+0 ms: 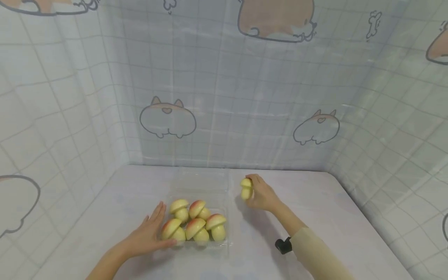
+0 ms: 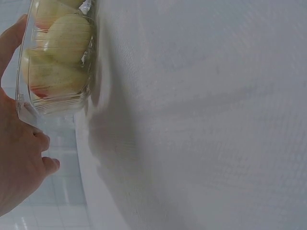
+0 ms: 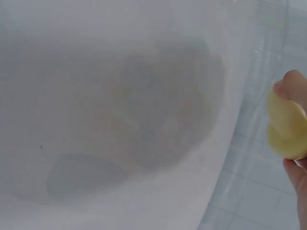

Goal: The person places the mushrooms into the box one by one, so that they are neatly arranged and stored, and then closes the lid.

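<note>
In the head view, a clear plastic box [image 1: 228, 229] holds several yellow mushroom-shaped pieces [image 1: 197, 228], some with red-blushed caps. At the box's left side rests my left hand [image 1: 148, 235], fingers extended along the edge and thumb reaching across the front corner. The left wrist view shows the box wall [image 2: 57, 104] close beside that hand. Above the table, to the right of the box, my right hand [image 1: 263, 194] grips a single yellow mushroom-shaped piece [image 1: 246, 188], cap up. The right wrist view has this piece at its right edge, between thumb and fingers.
The box's clear lid [image 1: 201, 181] lies folded back behind it on the pale table [image 1: 259, 249]. A small black object [image 1: 282, 245] shows at the right sleeve's cuff. Patterned sheeting [image 1: 241, 116] hangs behind the table and along both sides.
</note>
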Action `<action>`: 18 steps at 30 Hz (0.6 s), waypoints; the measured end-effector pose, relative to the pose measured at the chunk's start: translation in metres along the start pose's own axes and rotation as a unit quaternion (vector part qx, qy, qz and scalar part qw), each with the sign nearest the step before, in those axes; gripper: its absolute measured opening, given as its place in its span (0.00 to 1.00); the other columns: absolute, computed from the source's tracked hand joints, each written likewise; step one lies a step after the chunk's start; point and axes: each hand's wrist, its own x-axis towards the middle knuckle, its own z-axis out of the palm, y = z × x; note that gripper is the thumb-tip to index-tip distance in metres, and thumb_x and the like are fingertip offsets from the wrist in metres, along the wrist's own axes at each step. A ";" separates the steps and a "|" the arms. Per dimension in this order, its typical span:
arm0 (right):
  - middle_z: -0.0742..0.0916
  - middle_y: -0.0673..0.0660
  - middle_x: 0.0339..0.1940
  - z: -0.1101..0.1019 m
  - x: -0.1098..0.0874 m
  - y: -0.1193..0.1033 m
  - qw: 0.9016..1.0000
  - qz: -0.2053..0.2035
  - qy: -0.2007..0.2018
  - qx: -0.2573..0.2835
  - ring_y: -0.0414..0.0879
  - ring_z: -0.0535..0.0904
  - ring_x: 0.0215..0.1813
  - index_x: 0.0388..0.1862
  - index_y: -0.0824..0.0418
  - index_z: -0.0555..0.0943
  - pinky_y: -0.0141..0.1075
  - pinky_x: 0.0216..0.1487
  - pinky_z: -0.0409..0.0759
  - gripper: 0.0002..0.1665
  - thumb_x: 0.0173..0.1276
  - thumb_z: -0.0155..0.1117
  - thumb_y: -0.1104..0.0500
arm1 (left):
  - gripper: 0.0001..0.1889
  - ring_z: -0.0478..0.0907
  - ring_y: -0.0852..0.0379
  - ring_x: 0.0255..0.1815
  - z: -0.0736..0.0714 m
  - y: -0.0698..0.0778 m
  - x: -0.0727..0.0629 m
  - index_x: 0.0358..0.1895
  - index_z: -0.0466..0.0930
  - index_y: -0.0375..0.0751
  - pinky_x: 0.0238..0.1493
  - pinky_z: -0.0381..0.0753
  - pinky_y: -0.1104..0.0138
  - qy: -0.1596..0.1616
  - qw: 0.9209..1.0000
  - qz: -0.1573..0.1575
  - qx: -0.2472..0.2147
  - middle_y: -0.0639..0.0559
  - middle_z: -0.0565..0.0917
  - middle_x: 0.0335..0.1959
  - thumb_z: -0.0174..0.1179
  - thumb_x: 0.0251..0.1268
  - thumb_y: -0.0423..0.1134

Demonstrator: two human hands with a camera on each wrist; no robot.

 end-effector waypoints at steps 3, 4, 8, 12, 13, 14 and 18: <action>0.76 0.60 0.55 -0.008 -0.001 -0.001 0.999 -0.028 0.037 0.002 0.51 0.77 0.51 0.62 0.67 0.67 0.44 0.50 0.80 0.50 0.38 0.79 0.60 | 0.59 0.46 0.28 0.72 0.000 0.000 0.001 0.71 0.43 0.18 0.65 0.44 0.32 -0.003 1.000 -0.004 -0.009 0.23 0.43 0.73 0.66 0.54 0.61; 0.76 0.60 0.54 -0.010 -0.001 -0.002 0.998 -0.035 0.047 0.004 0.51 0.77 0.51 0.62 0.67 0.67 0.43 0.50 0.80 0.50 0.37 0.80 0.61 | 0.59 0.47 0.28 0.72 0.000 0.000 0.001 0.71 0.43 0.18 0.65 0.44 0.32 -0.003 1.000 -0.004 -0.009 0.23 0.43 0.73 0.66 0.54 0.61; 0.76 0.60 0.53 -0.020 -0.001 -0.007 0.995 -0.061 0.074 -0.001 0.50 0.77 0.51 0.63 0.67 0.65 0.42 0.52 0.80 0.52 0.38 0.81 0.60 | 0.59 0.47 0.27 0.71 -0.001 0.001 0.001 0.71 0.43 0.18 0.64 0.44 0.31 0.000 1.000 0.000 -0.007 0.22 0.43 0.73 0.66 0.54 0.61; 0.76 0.59 0.53 -0.027 0.000 -0.010 0.993 -0.077 0.089 -0.003 0.49 0.76 0.51 0.63 0.67 0.65 0.41 0.51 0.80 0.52 0.38 0.81 0.60 | 0.59 0.46 0.27 0.72 -0.001 0.001 0.001 0.71 0.43 0.17 0.64 0.43 0.31 -0.001 1.000 -0.002 -0.013 0.22 0.43 0.73 0.66 0.54 0.61; 0.76 0.60 0.54 -0.028 0.000 -0.011 0.993 -0.080 0.091 -0.004 0.49 0.76 0.51 0.63 0.67 0.65 0.41 0.51 0.80 0.52 0.38 0.81 0.60 | 0.59 0.46 0.27 0.72 -0.001 0.001 0.001 0.71 0.43 0.17 0.64 0.43 0.31 0.000 1.000 -0.002 -0.014 0.22 0.43 0.73 0.66 0.54 0.60; 0.76 0.60 0.54 -0.030 0.000 -0.011 0.992 -0.083 0.094 -0.004 0.50 0.76 0.51 0.63 0.67 0.65 0.41 0.51 0.80 0.52 0.38 0.81 0.60 | 0.59 0.46 0.27 0.72 0.000 0.000 0.001 0.71 0.43 0.17 0.64 0.43 0.31 0.000 1.000 -0.001 -0.014 0.22 0.43 0.73 0.66 0.54 0.60; 0.76 0.60 0.56 -0.033 -0.001 -0.013 0.991 -0.088 0.096 -0.011 0.50 0.76 0.53 0.63 0.67 0.65 0.41 0.52 0.80 0.53 0.38 0.81 0.59 | 0.59 0.45 0.27 0.72 0.000 -0.001 0.001 0.71 0.43 0.17 0.64 0.42 0.31 -0.003 1.000 -0.002 -0.021 0.22 0.42 0.73 0.66 0.54 0.60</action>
